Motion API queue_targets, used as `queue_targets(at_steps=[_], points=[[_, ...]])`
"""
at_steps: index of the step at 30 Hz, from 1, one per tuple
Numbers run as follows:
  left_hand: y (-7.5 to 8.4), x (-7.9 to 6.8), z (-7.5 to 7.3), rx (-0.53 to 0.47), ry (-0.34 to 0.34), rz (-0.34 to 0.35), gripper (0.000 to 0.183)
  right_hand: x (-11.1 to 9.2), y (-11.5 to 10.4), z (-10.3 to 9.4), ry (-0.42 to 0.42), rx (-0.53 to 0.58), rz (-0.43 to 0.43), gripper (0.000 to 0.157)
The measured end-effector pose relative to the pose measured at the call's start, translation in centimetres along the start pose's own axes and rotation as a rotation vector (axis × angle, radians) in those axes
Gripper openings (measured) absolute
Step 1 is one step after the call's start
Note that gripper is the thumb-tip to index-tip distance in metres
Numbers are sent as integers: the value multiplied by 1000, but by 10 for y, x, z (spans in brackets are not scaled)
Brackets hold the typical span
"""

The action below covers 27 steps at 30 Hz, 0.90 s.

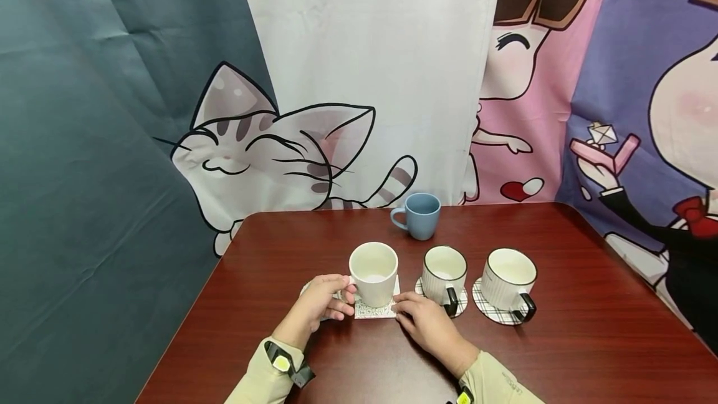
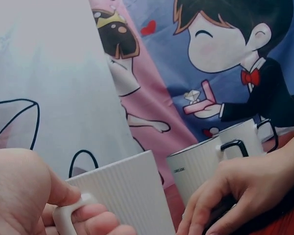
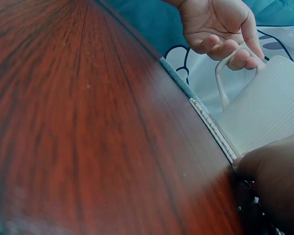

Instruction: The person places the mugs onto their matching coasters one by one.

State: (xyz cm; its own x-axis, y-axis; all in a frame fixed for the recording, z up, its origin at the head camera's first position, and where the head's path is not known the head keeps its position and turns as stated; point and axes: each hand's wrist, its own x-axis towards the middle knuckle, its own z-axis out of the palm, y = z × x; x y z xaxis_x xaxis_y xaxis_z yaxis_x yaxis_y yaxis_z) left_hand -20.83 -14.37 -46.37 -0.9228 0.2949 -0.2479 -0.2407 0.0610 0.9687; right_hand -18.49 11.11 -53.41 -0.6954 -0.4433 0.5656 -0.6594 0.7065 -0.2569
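the left hand (image 1: 318, 302) pinches the handle (image 2: 62, 218) of the white mug (image 1: 374, 280); a light, level grip is best here. the mug stands on the square coaster (image 1: 371, 313), and should be kept upright. the right hand (image 1: 427, 323) touches the coaster's right edge; whether its fingers pinch, i cannot tell.

Left hand (image 2: 22, 193) grips a ribbed white mug (image 2: 130, 188) by its handle (image 2: 64, 218); right hand (image 2: 250, 183) before two black-handled white mugs (image 2: 193, 164); cartoon-printed cloth (image 2: 63, 63) behind.
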Motion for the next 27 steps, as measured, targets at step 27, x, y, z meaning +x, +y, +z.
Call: queue_targets(at_steps=[27], points=[[-11, -27, 53, -310, -22, -8, 33, 0, 0, 2, 56, 10, -11, 15]])
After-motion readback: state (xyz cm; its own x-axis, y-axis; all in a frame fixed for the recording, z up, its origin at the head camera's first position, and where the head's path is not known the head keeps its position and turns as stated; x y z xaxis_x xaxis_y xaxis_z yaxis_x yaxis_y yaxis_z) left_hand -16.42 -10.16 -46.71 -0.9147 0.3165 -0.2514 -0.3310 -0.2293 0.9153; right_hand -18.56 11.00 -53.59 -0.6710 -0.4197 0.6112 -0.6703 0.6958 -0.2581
